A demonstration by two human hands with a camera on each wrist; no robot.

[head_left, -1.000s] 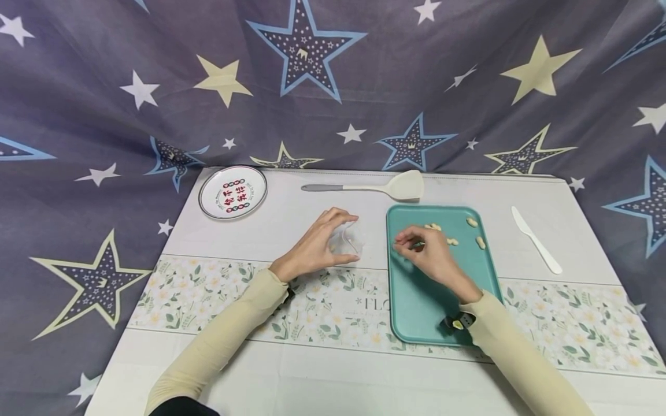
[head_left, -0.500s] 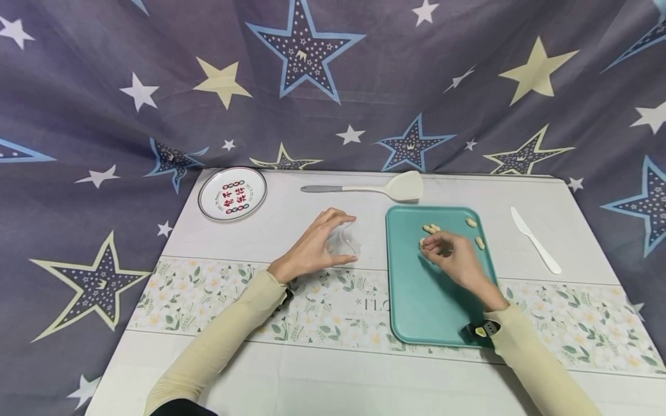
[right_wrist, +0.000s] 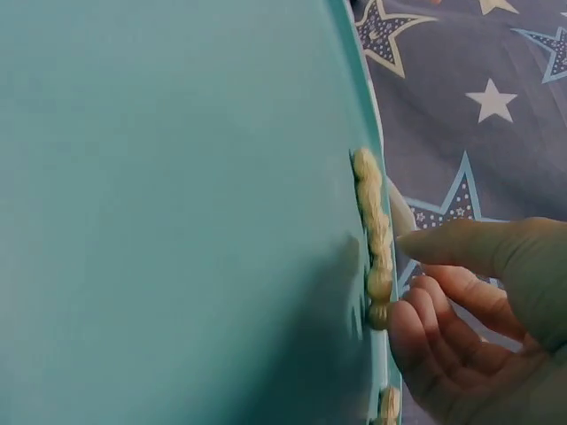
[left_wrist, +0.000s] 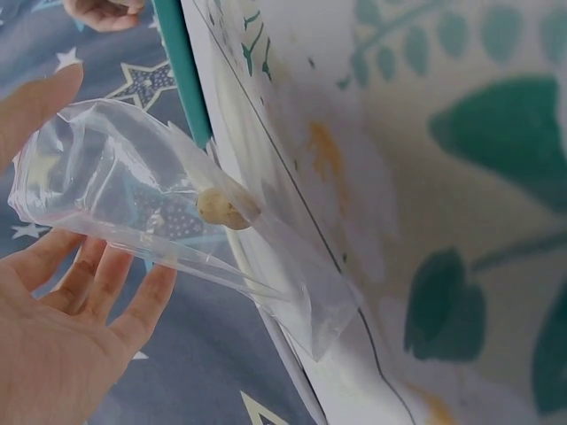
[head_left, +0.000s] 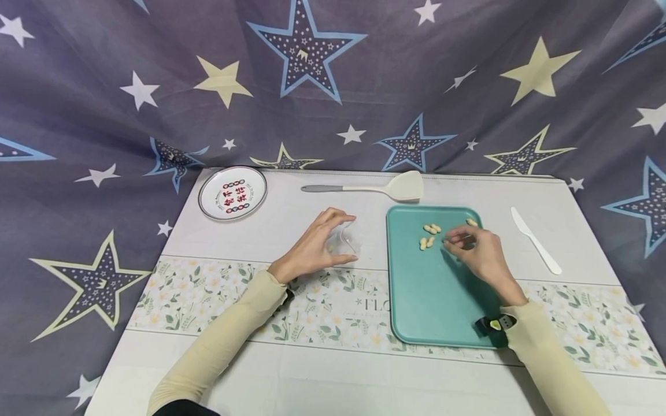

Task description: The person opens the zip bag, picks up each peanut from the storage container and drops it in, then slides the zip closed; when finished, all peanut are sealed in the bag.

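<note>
My left hand [head_left: 312,245] holds a clear plastic bag [left_wrist: 115,168], thumb and fingers spread wide around its mouth. Inside the bag lies a peanut [left_wrist: 223,209] in its shell, seen in the left wrist view. My right hand [head_left: 478,254] hovers over the upper right of a green tray [head_left: 434,306], fingers loosely bent, nothing visible between thumb and fingertips. Just left of these fingers, several peanuts [head_left: 430,229] lie on the tray. Another peanut [head_left: 471,222] shows at the tray's upper right corner. The right wrist view shows a row of peanuts [right_wrist: 372,212] beside my fingertips.
A white plate [head_left: 232,193] with red lettering stands at the back left. Behind the tray lies a spatula [head_left: 406,186] with a grey handle. To the tray's right is a white plastic knife [head_left: 536,240]. A starry curtain hangs behind the table.
My right hand has moved rightward over the tray, from its left edge to its upper right, uncovering several peanuts. My left hand stays nearly still with the plastic bag.
</note>
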